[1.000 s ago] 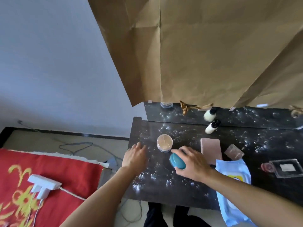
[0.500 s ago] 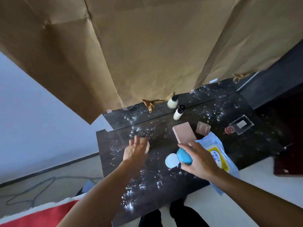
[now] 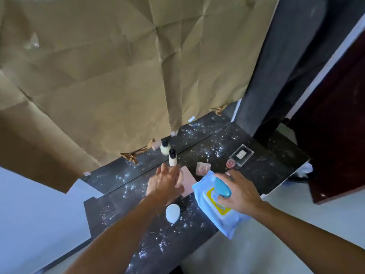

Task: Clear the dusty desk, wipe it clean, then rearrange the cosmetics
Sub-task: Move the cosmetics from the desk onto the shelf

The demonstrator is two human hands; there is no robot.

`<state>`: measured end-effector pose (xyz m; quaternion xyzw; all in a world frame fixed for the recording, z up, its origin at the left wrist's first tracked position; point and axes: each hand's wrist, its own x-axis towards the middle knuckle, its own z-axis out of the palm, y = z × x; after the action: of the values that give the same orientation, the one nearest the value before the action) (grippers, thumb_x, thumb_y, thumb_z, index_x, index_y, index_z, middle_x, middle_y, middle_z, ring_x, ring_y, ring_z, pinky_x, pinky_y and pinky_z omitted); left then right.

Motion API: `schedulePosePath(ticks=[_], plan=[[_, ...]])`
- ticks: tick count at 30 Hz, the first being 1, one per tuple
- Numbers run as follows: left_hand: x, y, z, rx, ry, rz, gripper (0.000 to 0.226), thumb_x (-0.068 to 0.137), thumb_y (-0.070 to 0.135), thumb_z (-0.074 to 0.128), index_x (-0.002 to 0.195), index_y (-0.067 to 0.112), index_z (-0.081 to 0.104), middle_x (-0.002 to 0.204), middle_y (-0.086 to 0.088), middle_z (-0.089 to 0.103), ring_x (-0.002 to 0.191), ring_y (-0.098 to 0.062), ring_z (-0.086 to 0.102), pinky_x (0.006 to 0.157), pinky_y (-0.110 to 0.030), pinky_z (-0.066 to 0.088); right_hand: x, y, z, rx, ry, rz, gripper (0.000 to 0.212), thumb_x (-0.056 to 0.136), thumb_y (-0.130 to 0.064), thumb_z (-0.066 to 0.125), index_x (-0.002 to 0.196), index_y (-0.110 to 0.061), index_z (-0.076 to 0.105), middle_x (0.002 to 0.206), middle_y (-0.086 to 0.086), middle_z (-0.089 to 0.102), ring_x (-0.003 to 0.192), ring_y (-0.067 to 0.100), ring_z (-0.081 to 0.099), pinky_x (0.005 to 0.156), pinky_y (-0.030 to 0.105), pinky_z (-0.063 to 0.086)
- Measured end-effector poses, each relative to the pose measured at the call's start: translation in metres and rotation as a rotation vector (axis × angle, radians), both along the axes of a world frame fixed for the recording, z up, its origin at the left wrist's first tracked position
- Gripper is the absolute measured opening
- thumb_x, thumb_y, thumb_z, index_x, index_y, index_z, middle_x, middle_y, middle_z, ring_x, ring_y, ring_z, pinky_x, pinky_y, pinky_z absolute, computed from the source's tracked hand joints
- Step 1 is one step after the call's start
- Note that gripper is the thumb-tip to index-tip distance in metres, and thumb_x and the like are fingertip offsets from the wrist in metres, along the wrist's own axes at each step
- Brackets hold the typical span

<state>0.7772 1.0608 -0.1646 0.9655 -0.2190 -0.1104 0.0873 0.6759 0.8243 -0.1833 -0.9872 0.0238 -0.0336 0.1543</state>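
The dark desk (image 3: 156,244) is speckled with white dust. My left hand (image 3: 165,183) hovers over a flat pink box (image 3: 188,177), fingers curled on a round beige jar that is mostly hidden. My right hand (image 3: 240,193) grips a teal egg-shaped case (image 3: 223,187) above a blue wet-wipes pack (image 3: 212,206) at the desk's front edge. A white oval object (image 3: 172,213) lies on the desk below my left hand. Behind stand a small cream bottle (image 3: 172,160) with a black cap, a clear square case (image 3: 203,168), a small pink pot (image 3: 230,163) and a clear flat case (image 3: 241,155).
Creased brown paper (image 3: 118,76) covers the mirror behind the desk; the bare mirror strip below reflects the bottle. A dark pillar (image 3: 276,66) and a dark red cabinet (image 3: 335,135) close off the right side. Pale floor lies in front of and left of the desk.
My right hand lifted the teal case and carried it right, over the wipes pack, leaving the white oval object behind. My left hand closed on the beige jar and moved right.
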Motion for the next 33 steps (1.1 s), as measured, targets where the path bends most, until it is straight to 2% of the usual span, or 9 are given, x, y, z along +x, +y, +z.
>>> schedulePosePath(ticks=[3, 7, 10, 15, 18, 21, 25, 28, 33], plan=[[-0.012, -0.06, 0.017, -0.026, -0.03, -0.036, 0.07, 0.078, 0.048, 0.058, 0.14, 0.034, 0.03, 0.127, -0.005, 0.039, 0.117, -0.025, 0.046, 0.084, -0.039, 0.051, -0.018, -0.057, 0.01, -0.013, -0.031, -0.02, 0.069, 0.052, -0.047, 0.057, 0.12, -0.036, 0.052, 0.099, -0.004, 0.056, 0.094, 0.02, 0.058, 0.061, 0.033, 0.054], [-0.035, -0.141, 0.031, -0.089, -0.097, -0.034, 0.062, 0.073, 0.043, 0.057, 0.132, 0.034, 0.042, 0.116, -0.005, 0.045, 0.109, -0.028, 0.054, 0.077, -0.038, 0.049, -0.04, -0.145, 0.023, -0.074, 0.008, -0.032, 0.071, 0.055, -0.053, 0.056, 0.124, -0.034, 0.05, 0.102, -0.001, 0.056, 0.094, 0.023, 0.058, 0.066, 0.033, 0.053], [-0.049, -0.198, 0.041, -0.083, -0.105, -0.063, 0.07, 0.072, 0.043, 0.059, 0.138, 0.036, 0.036, 0.12, -0.004, 0.043, 0.113, -0.027, 0.051, 0.08, -0.04, 0.05, -0.051, -0.205, 0.034, -0.094, 0.03, -0.061, 0.072, 0.06, -0.052, 0.059, 0.129, -0.033, 0.049, 0.108, -0.001, 0.053, 0.1, 0.022, 0.054, 0.075, 0.034, 0.052], [-0.059, -0.274, 0.063, -0.084, -0.162, -0.151, 0.073, 0.075, 0.047, 0.057, 0.142, 0.035, 0.03, 0.123, -0.005, 0.041, 0.115, -0.026, 0.05, 0.081, -0.041, 0.049, -0.054, -0.282, 0.053, -0.061, -0.052, -0.151, 0.073, 0.055, -0.048, 0.062, 0.126, -0.032, 0.055, 0.102, -0.001, 0.054, 0.096, 0.024, 0.057, 0.07, 0.039, 0.054], [-0.044, -0.313, 0.082, -0.085, -0.215, -0.213, 0.073, 0.076, 0.052, 0.057, 0.141, 0.036, 0.027, 0.125, -0.004, 0.04, 0.117, -0.026, 0.048, 0.08, -0.041, 0.05, -0.038, -0.32, 0.071, -0.053, -0.092, -0.181, 0.074, 0.058, -0.042, 0.072, 0.129, -0.03, 0.053, 0.103, 0.0, 0.052, 0.096, 0.023, 0.055, 0.07, 0.037, 0.051], [-0.023, -0.352, 0.1, -0.105, -0.272, -0.264, 0.075, 0.079, 0.055, 0.054, 0.143, 0.035, 0.022, 0.125, -0.005, 0.039, 0.117, -0.027, 0.047, 0.08, -0.04, 0.05, -0.016, -0.358, 0.088, -0.08, -0.119, -0.198, 0.074, 0.062, -0.045, 0.07, 0.132, -0.03, 0.049, 0.104, -0.001, 0.05, 0.097, 0.021, 0.053, 0.071, 0.034, 0.049], [0.013, -0.407, 0.124, -0.198, -0.327, -0.297, 0.08, 0.078, 0.056, 0.056, 0.145, 0.028, 0.022, 0.127, -0.003, 0.04, 0.115, -0.025, 0.047, 0.08, -0.037, 0.049, 0.02, -0.41, 0.116, -0.066, -0.131, -0.264, 0.078, 0.065, -0.05, 0.064, 0.137, -0.032, 0.039, 0.113, -0.002, 0.05, 0.106, 0.021, 0.05, 0.083, 0.038, 0.049], [0.041, -0.446, 0.145, -0.3, -0.334, -0.249, 0.075, 0.075, 0.056, 0.063, 0.134, 0.025, 0.029, 0.126, 0.001, 0.042, 0.113, -0.02, 0.048, 0.079, -0.032, 0.05, 0.046, -0.443, 0.143, -0.046, -0.183, -0.303, 0.08, 0.064, -0.047, 0.068, 0.135, -0.028, 0.037, 0.123, 0.0, 0.051, 0.113, 0.022, 0.048, 0.089, 0.04, 0.046], [0.081, -0.491, 0.171, -0.34, -0.391, -0.261, 0.07, 0.075, 0.052, 0.066, 0.129, 0.024, 0.033, 0.125, -0.001, 0.043, 0.112, -0.02, 0.047, 0.079, -0.029, 0.049, 0.082, -0.476, 0.179, -0.01, -0.26, -0.32, 0.072, 0.065, -0.041, 0.073, 0.126, -0.024, 0.04, 0.122, 0.0, 0.052, 0.105, 0.022, 0.05, 0.083, 0.037, 0.045]])
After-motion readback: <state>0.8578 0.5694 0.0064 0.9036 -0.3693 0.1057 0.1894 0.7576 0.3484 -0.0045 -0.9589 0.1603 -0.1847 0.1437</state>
